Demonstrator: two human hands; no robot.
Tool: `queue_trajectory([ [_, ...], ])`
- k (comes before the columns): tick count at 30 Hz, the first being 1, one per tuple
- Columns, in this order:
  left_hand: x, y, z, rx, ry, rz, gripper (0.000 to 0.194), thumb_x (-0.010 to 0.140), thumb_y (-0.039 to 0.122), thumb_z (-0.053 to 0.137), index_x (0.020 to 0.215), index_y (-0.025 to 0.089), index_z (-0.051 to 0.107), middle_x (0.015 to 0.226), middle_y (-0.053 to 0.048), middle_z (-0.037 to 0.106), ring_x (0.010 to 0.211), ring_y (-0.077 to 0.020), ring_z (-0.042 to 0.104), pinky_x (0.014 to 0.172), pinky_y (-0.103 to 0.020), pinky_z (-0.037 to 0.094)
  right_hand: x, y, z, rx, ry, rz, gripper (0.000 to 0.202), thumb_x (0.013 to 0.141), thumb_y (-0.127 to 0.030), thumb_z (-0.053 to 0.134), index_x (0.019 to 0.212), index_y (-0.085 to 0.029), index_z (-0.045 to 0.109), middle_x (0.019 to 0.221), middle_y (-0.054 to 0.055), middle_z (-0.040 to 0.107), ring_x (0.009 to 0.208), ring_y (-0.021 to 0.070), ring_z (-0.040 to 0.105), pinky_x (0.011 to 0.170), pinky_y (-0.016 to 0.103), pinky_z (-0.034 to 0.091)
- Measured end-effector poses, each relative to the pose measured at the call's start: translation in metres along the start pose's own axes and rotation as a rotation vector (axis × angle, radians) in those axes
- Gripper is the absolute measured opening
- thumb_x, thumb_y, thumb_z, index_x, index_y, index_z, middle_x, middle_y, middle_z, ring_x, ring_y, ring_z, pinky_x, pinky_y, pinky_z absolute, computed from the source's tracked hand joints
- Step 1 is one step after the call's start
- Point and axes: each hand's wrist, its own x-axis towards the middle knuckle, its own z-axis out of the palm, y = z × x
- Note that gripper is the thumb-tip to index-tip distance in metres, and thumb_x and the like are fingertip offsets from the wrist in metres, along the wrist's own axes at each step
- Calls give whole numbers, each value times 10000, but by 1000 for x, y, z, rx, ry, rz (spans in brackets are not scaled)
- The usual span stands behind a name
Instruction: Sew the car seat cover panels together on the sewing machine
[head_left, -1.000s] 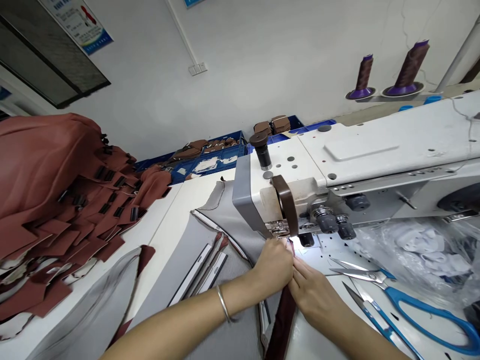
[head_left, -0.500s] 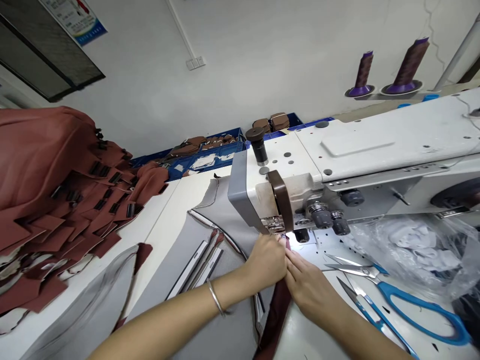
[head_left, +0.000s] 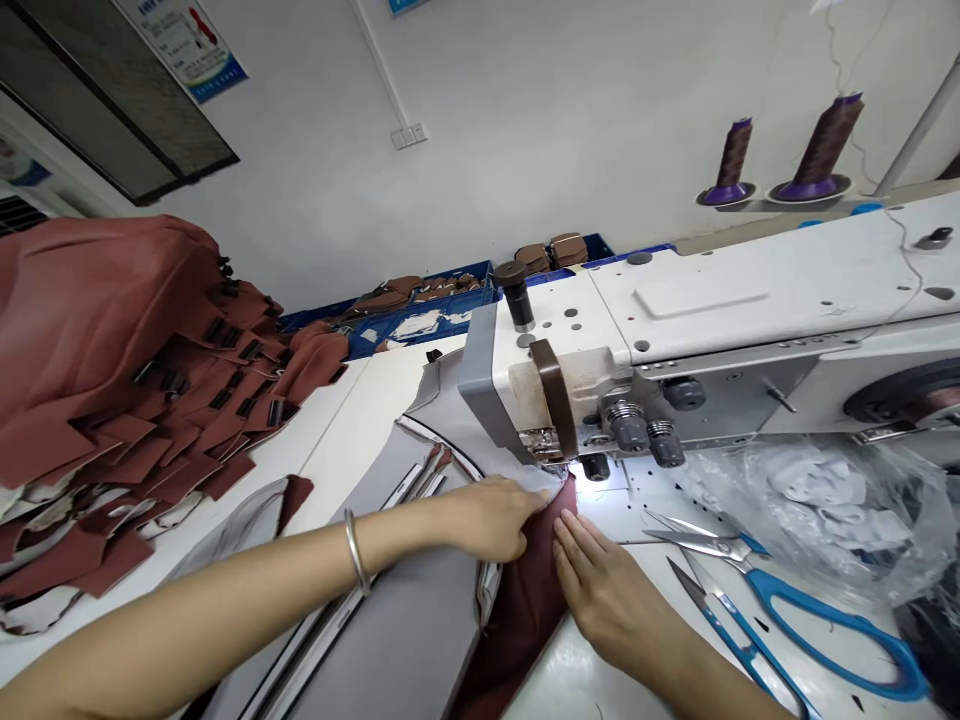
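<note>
A grey fabric piece [head_left: 420,620] with dark-edged strips lies under the white sewing machine [head_left: 555,380], joined along one side to dark red material [head_left: 525,600]. My left hand [head_left: 495,515] rests on the grey fabric left of the needle area, index finger pointing along the seam and the other fingers curled; fabric between them cannot be made out. Flat on the right edge of the red material, just in front of the lit needle area, my right hand [head_left: 600,580] has its fingers stretched out. The needle tip is hidden behind the brown guard [head_left: 555,400].
Blue-handled scissors [head_left: 832,620] and a second pair [head_left: 742,630] lie right of my right hand, near a clear plastic bag [head_left: 832,500]. Red pieces [head_left: 127,370] are heaped at left. Blue crates [head_left: 442,305] stand behind; thread cones [head_left: 821,150] stand upper right.
My left hand has moved left and down from the needle area, its index finger now extended. My right hand has shifted slightly down, apart from the left. More red material shows between them.
</note>
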Motion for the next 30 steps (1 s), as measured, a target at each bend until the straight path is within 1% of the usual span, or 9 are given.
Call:
queue_trajectory([
  [2,4,2,1,-94,-47,38,521,696,190,473,1215,164,481,977,-91,658,866,-234,610,708,-292,464,0,-1,0,1,-2,4,320,740,-115,547,1016,29,624,1113,260,590,1112,340,518,978,472,400],
  [4,7,12,14,-151,-44,16,558,696,216,480,1246,129,436,991,-112,656,848,-241,613,683,-295,474,0,-2,0,22,-21,-1,315,750,-121,547,1016,29,624,1095,267,593,1116,339,513,997,483,380],
  [9,10,33,61,-125,142,-78,661,764,214,410,1375,33,235,1075,-194,615,939,-268,587,832,-376,452,-2,-8,-2,100,-24,12,349,769,-128,513,1075,1,619,1123,241,588,1149,349,480,989,500,391],
  [14,10,32,74,-71,237,-114,729,745,259,435,1398,18,218,1157,-202,550,997,-284,529,871,-410,427,-3,-10,-2,99,39,37,361,764,-102,489,1081,19,611,1173,245,561,1154,358,479,955,464,433],
  [16,10,32,73,25,283,-159,792,698,292,500,1398,29,242,1185,-208,510,1020,-309,487,884,-452,404,-2,-10,-2,92,51,23,357,777,-96,470,1085,21,606,1192,249,548,1169,358,467,952,459,433],
  [20,9,29,63,157,263,-224,851,644,314,591,1398,83,270,1166,-195,501,997,-320,473,854,-468,396,0,-5,-3,81,98,12,300,777,-34,416,972,-13,644,1059,223,622,1081,304,545,928,436,446],
  [24,7,17,36,181,203,-220,696,708,268,589,1351,131,361,1123,-190,548,990,-311,522,837,-427,405,4,2,-7,112,45,63,265,760,-6,410,822,-93,652,872,144,667,906,233,613,856,343,490],
  [27,6,12,15,151,153,-144,546,720,195,567,1253,134,468,1030,-168,609,902,-276,582,773,-367,432,4,2,-10,70,6,12,235,735,-21,430,802,-89,644,886,171,661,898,255,614,850,363,487],
  [30,8,14,5,98,51,-114,440,725,150,523,1163,113,526,950,-157,644,840,-258,614,704,-328,443,1,-2,-9,20,0,-24,243,718,-59,449,848,-48,654,931,212,653,941,301,605,850,405,484],
])
